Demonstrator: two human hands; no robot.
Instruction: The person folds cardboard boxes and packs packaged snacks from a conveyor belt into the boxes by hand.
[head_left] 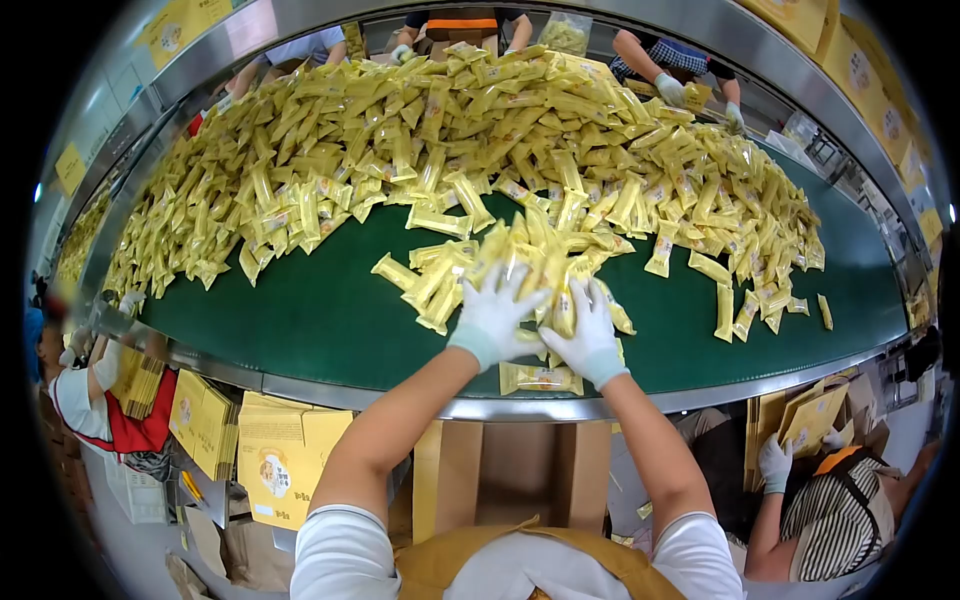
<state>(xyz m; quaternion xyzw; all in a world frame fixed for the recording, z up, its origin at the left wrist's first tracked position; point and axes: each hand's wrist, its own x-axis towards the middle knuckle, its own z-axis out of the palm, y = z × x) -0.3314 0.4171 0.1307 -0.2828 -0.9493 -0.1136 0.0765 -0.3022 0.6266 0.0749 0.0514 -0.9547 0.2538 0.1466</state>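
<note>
Both my hands wear white gloves and rest at the near side of a loose cluster of yellow wrapped snack packets (440, 285) on the green belt. My left hand (497, 315) has its fingers spread over several packets. Beside it, my right hand (585, 338) lies against more packets with its fingers apart, the thumb towards the left hand. Packets just beyond my fingertips are smeared by motion. One packet (540, 379) lies flat below my hands, near the metal edge. What lies under my palms is hidden.
A large heap of packets (430, 130) covers the far side of the green belt (320, 320). Below me an open cardboard box (520, 470) stands against the metal rim (480, 408). Flat yellow cartons (285, 460) are at left. Co-workers stand at both sides and opposite.
</note>
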